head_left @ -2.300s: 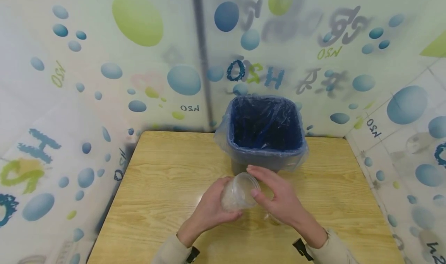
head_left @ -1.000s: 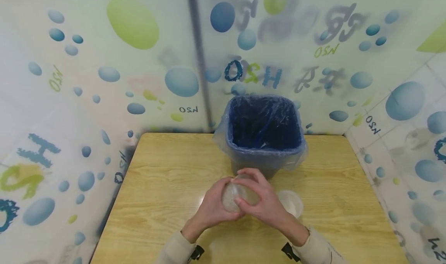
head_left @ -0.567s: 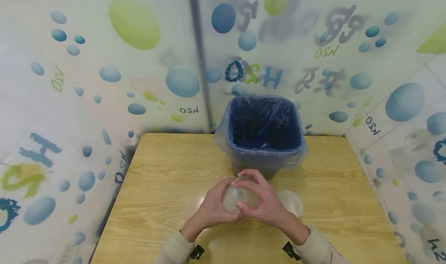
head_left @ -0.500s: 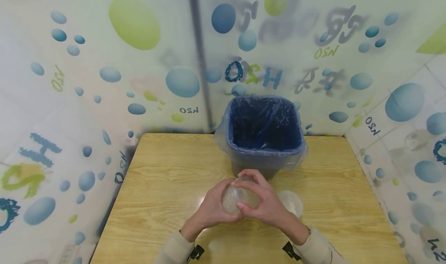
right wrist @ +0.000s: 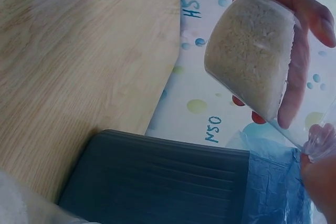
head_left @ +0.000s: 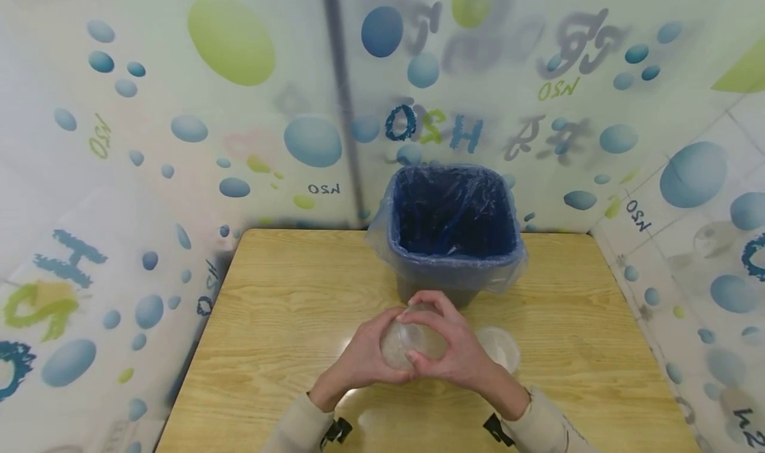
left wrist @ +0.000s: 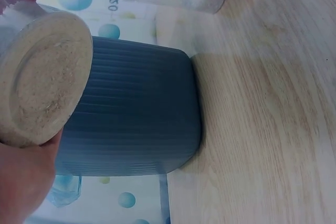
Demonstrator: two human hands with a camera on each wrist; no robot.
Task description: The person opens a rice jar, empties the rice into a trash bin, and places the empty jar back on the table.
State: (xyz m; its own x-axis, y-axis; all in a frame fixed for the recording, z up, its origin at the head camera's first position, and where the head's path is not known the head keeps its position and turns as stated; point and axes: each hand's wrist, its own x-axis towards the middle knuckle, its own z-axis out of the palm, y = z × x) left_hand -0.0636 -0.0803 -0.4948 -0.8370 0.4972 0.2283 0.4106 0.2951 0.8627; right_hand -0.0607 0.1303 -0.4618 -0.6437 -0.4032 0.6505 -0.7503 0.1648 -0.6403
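My left hand grips a clear plastic cup partly filled with white rice, tilted on its side above the table. Curled fingers of my right hand hold the cup's mouth end, which points right. In the right wrist view the rice sits packed at the base, and the wall towards the mouth is clear. The left wrist view shows the round base of this cup. A second clear cup stands on the table beside my right wrist, with whitish contents at its bottom.
A dark blue-grey bin with a blue plastic liner stands just beyond my hands. The wooden table ends against patterned curtains at the back and sides.
My right hand has shifted left and its fingers have closed around the cup's mouth end, leaving the second cup in plain sight. Over the last second the hands barely move.
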